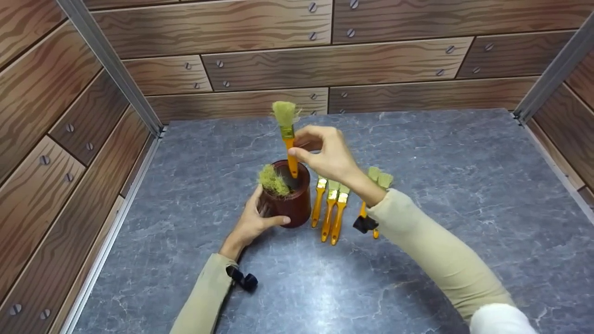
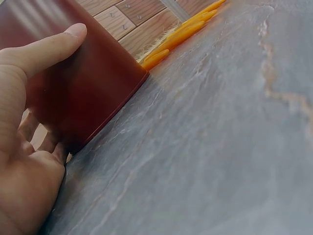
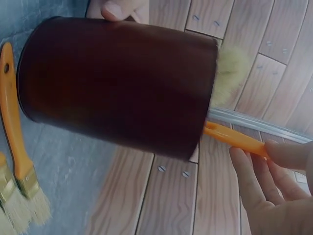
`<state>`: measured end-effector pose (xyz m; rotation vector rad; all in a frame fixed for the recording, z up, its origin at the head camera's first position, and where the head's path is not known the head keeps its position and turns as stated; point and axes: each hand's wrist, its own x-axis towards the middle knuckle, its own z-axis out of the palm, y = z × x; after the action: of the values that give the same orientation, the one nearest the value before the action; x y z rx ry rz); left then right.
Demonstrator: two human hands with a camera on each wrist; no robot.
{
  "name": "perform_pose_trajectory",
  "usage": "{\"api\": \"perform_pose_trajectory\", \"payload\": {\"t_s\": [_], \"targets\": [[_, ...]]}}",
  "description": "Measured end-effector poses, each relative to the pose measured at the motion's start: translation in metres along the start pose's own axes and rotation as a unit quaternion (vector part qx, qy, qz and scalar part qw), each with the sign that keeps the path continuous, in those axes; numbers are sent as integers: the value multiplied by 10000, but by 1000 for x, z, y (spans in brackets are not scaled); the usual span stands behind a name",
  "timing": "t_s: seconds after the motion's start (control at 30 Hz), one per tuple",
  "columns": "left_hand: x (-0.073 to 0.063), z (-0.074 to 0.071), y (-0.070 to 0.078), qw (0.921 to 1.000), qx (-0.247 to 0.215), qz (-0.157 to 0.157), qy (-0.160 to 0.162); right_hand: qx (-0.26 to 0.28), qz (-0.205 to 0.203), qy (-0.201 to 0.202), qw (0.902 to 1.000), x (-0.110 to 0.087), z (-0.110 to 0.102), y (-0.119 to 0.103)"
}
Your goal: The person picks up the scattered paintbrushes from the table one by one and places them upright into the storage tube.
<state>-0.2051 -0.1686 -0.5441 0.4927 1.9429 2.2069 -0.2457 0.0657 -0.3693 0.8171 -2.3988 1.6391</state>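
A dark red-brown cylindrical cup [image 1: 290, 208] stands upright on the grey table, held around its left side by my left hand [image 1: 253, 218], thumb across the front. Yellowish bristles [image 1: 273, 180] stick out over the cup's left rim. My right hand [image 1: 329, 150] pinches a paintbrush [image 1: 290, 148] by its orange handle, bristles up. The handle's lower end is at the mouth of the cup, beside the rim in the right wrist view. Close to the cup's right side lie several more paintbrushes [image 1: 330, 208] with orange handles.
Further right, more paintbrushes [image 1: 380, 178] lie partly hidden behind my right forearm. Wood-patterned walls [image 1: 260, 69] enclose the grey marbled table [image 1: 441, 162] at the back and both sides, with metal strips [image 1: 111, 69] along the corners.
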Motion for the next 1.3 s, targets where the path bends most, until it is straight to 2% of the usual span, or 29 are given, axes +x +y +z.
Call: {"api": "perform_pose_trajectory", "payload": {"t_s": [0.17, 0.33, 0.7, 0.97, 1.3], "targets": [[-1, -1, 2, 9999, 74, -89, 32, 110, -54, 117, 9999, 2, 14, 4], [0, -1, 2, 9999, 119, 26, 22, 109, 6, 144, 9998, 3, 23, 6], [1, 0, 0, 9998, 24, 165, -100, 315, -167, -37, 9994, -3, 25, 7], [0, 0, -1, 9997, 127, 161, -130, 164, -128, -83, 9997, -12, 15, 4], [-1, 2, 0, 9999, 88, 120, -3, -266, 223, -154, 9993, -35, -16, 12]]}}
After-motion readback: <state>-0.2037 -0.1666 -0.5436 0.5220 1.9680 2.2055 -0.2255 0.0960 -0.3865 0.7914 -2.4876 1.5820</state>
